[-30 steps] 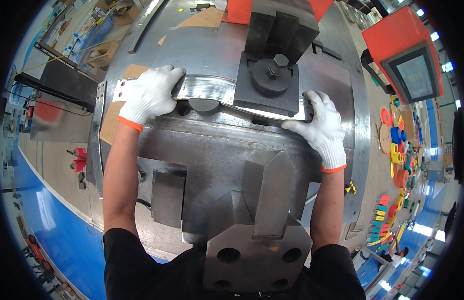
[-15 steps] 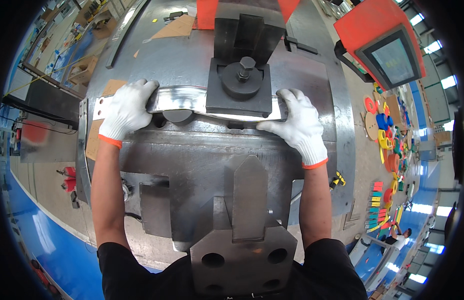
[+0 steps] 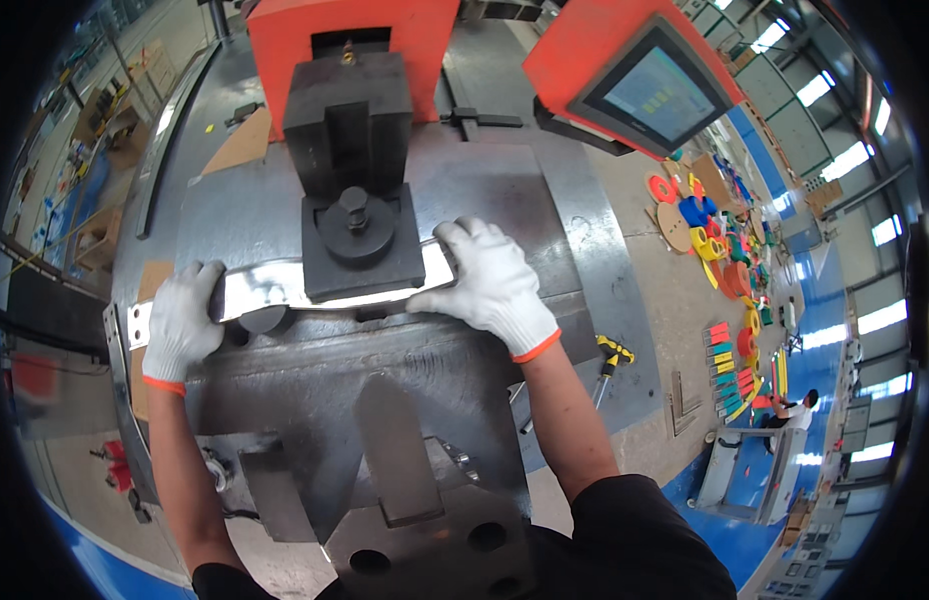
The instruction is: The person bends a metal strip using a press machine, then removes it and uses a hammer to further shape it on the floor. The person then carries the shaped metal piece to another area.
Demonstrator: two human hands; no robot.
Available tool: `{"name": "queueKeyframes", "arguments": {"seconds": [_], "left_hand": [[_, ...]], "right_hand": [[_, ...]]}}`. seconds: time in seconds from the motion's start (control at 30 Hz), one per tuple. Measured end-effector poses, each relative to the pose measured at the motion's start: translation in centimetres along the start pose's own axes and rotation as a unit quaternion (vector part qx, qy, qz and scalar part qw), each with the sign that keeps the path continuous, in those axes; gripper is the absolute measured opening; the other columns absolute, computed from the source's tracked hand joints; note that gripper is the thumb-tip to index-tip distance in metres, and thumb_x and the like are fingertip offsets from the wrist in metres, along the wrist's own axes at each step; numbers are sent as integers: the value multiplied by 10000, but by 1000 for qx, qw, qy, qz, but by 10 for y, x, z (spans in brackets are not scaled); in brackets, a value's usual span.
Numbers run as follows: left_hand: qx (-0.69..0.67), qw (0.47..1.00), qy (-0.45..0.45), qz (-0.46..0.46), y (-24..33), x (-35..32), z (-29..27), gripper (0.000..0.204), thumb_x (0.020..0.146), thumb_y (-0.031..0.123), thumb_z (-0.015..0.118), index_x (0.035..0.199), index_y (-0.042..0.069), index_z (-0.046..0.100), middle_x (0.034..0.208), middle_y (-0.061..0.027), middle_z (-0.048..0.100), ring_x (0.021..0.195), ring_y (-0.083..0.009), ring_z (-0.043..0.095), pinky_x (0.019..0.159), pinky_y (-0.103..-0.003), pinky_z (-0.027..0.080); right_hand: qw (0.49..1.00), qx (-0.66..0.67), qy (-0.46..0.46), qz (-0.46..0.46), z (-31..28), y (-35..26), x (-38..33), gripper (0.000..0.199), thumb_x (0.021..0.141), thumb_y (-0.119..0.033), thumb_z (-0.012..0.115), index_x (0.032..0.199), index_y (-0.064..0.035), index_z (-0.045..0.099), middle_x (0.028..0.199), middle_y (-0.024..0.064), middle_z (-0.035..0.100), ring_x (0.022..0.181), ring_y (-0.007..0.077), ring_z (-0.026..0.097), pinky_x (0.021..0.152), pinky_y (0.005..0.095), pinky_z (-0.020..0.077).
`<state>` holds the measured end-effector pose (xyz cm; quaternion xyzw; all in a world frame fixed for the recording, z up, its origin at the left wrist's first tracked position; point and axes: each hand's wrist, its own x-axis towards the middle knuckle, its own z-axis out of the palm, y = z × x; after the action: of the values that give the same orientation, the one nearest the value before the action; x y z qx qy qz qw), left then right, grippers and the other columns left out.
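Note:
A shiny flat metal bar point(image 3: 265, 287) runs crosswise on the grey steel machine bed, with holes at its left end. Both my hands wear white knit gloves with orange cuffs. My left hand point(image 3: 185, 320) is wrapped over the bar near its left end. At the other end my right hand point(image 3: 490, 280) grips it, thumb along the near edge and fingers over the far side. Between them a dark press block point(image 3: 313, 265) with a round disc and bolt point(image 3: 355, 205) covers part of the bar. A round dark post point(image 3: 267, 320) stands against the bar's near edge.
A red machine housing point(image 3: 425, 60) rises behind the block; a red-framed control screen point(image 3: 657, 85) hangs at far right. Close to me stands a pointed steel piece point(image 3: 395, 450) on a holed plate. A yellow-black handled tool point(image 3: 613, 350) lies right. Another person point(image 3: 795, 410) is farther off.
The view has swung to the right, so the block and bar sit farther left in it. Both hands still hold the bar.

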<state>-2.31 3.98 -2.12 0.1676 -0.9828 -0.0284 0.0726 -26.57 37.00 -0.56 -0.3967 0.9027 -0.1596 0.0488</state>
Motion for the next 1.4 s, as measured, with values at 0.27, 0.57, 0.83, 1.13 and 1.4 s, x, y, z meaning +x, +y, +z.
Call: {"name": "queueKeyframes", "arguments": {"seconds": [0.27,0.57,0.83,1.13,1.4], "left_hand": [[-3,1000,-5,2,1,4,4,537,719,77,727,1252,56,666,1046,-207,668,992,-460,655,876,-531,532],[-2,1000,17,-6,-1,-5,3,473,806,144,725,1270,69,673,1090,-200,680,1042,-439,656,907,-513,526],[7,1000,-23,-8,7,0,-5,531,799,46,721,1324,93,650,1118,-186,684,1092,-430,663,932,-514,537],[14,1000,-9,-9,11,2,-4,526,799,64,716,1323,82,668,1093,-195,690,1082,-424,683,938,-503,554],[43,998,-36,-23,6,18,-3,589,782,55,687,1370,71,662,1100,-215,696,1050,-437,696,939,-506,568]], "right_hand": [[999,4,-42,30,-10,0,0,935,661,-639,939,1373,-103,655,1393,150,628,1298,358,625,1081,470,554],[998,12,42,-48,4,3,-2,904,676,-561,949,1377,-71,656,1398,214,630,1290,421,616,1089,492,517],[975,203,-73,-49,-15,33,7,763,824,-365,868,1490,-80,626,1530,213,583,1373,362,620,1117,433,534],[994,14,22,-108,10,8,21,1126,717,-699,879,1536,-19,513,1317,239,688,1258,421,637,1096,496,511],[998,-43,12,-48,10,-21,35,1142,738,-750,833,1567,-46,482,1257,217,733,1151,410,713,1032,495,565]]}}
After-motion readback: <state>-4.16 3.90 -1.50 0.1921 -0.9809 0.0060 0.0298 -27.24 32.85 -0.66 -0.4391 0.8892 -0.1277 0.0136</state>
